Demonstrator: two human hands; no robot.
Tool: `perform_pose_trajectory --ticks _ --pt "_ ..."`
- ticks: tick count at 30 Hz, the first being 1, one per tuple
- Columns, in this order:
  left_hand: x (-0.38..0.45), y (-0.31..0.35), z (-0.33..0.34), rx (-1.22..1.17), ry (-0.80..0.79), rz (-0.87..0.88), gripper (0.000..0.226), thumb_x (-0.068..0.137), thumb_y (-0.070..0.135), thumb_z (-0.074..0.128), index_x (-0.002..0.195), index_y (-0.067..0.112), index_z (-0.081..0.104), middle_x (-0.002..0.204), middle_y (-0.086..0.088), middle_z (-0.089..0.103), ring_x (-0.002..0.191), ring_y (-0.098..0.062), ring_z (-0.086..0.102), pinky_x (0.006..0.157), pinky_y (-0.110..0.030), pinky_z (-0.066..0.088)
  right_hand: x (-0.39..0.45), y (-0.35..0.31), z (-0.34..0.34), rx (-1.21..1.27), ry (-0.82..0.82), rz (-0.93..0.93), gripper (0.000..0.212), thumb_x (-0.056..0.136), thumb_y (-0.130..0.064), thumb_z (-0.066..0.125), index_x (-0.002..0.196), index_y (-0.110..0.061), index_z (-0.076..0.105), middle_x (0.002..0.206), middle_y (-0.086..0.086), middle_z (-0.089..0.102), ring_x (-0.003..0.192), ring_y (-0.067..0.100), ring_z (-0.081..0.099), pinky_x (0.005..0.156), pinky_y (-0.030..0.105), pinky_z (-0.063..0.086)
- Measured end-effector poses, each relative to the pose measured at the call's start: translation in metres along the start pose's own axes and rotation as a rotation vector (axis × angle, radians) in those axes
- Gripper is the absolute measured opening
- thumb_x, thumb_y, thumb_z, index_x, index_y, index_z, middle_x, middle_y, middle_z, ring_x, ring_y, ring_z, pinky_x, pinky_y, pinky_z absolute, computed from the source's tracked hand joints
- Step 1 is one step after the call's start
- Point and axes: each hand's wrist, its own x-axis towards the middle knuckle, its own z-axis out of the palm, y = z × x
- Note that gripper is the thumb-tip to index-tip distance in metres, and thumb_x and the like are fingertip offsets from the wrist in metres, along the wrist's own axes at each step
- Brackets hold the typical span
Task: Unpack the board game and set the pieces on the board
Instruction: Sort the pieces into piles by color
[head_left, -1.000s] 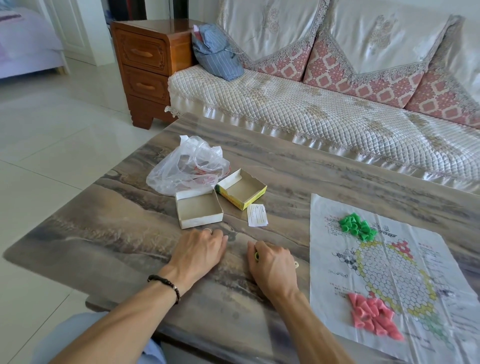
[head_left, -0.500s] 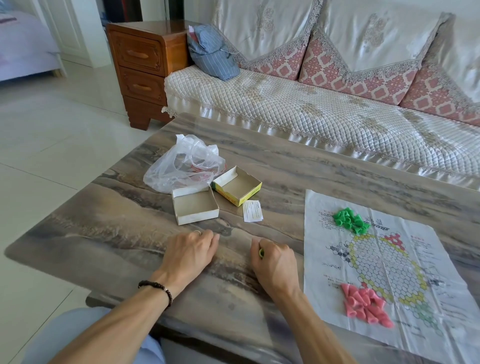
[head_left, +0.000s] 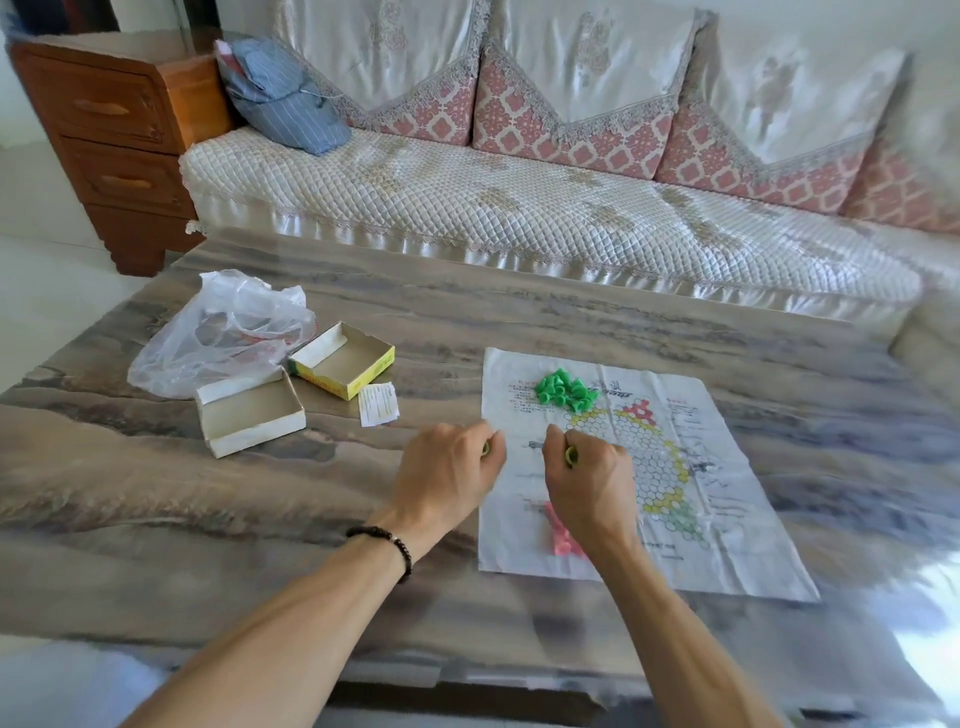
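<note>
A paper game board (head_left: 727, 467) printed with a honeycomb grid lies flat on the marble table (head_left: 519, 312). A heap of green pieces (head_left: 563, 389) sits on its far left corner. Pink pieces (head_left: 560, 535) lie near its front left, partly hidden by my right wrist. My left hand (head_left: 447, 467) hovers at the board's left edge, fingers curled round yellow-green pieces (head_left: 487, 448). My right hand (head_left: 587, 470) is over the board's left part and grips more yellow-green pieces (head_left: 570, 457) in a fist.
The two open halves of the game box, white (head_left: 249, 413) and yellow (head_left: 343, 361), lie left of the board beside a crumpled plastic bag (head_left: 223, 332) and a small paper slip (head_left: 378, 404). A sofa (head_left: 519, 208) runs behind the table, a wooden drawer cabinet (head_left: 104, 140) at far left.
Both hands have lifted off the table left of the board and moved right to the board, carrying yellow-green pieces. The view has swung right as well.
</note>
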Motion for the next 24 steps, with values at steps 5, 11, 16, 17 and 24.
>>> perform_pose_trajectory --ticks 5,11,16,17,24 --pt "0.021 0.072 0.059 -0.122 -0.083 0.073 0.038 0.096 0.022 0.051 0.059 0.021 0.039 0.042 0.011 0.034 0.034 -0.011 0.035 0.037 -0.020 0.026 -0.004 0.082 -0.053 -0.062 0.064 0.230 0.055 0.092 -0.023 0.052 0.046 -0.016 0.023 0.040 -0.002 0.021 0.039 0.015 0.020 0.043 0.029 0.019" --pt "0.040 0.123 0.125 -0.135 -0.163 0.099 0.041 0.094 0.024 0.043 0.055 0.015 0.045 0.041 0.002 0.042 0.035 -0.017 0.040 0.036 -0.026 0.030 -0.010 0.149 -0.080 -0.093 0.095 0.311 0.057 0.092 -0.021 0.054 0.048 -0.017 0.019 0.041 -0.005 0.016 0.042 0.017 0.017 0.046 0.033 0.023" --pt "0.060 0.141 0.165 -0.117 -0.215 0.097 0.043 0.095 0.024 0.041 0.054 0.013 0.047 0.041 -0.002 0.047 0.034 -0.015 0.039 0.035 -0.030 0.040 0.007 0.186 -0.087 -0.115 0.083 0.329 0.058 0.092 -0.020 0.055 0.048 -0.017 0.016 0.040 -0.004 0.013 0.042 0.016 0.013 0.042 0.031 0.019" --pt "0.065 0.143 0.172 -0.111 -0.222 0.094 0.043 0.095 0.024 0.040 0.054 0.013 0.048 0.041 -0.003 0.048 0.034 -0.016 0.039 0.035 -0.030 0.040 0.012 0.192 -0.087 -0.116 0.079 0.326 0.058 0.092 -0.021 0.055 0.048 -0.017 0.017 0.040 -0.004 0.014 0.041 0.016 0.013 0.042 0.030 0.019" --pt "0.103 0.159 0.214 -0.080 -0.264 0.020 0.045 0.093 0.024 0.046 0.052 0.019 0.030 0.041 0.007 0.030 0.038 -0.016 0.032 0.042 -0.026 0.022 0.038 0.225 -0.079 -0.128 0.061 0.307 0.054 0.093 -0.026 0.052 0.049 -0.015 0.021 0.040 -0.005 0.021 0.041 0.018 0.019 0.044 0.031 0.019"
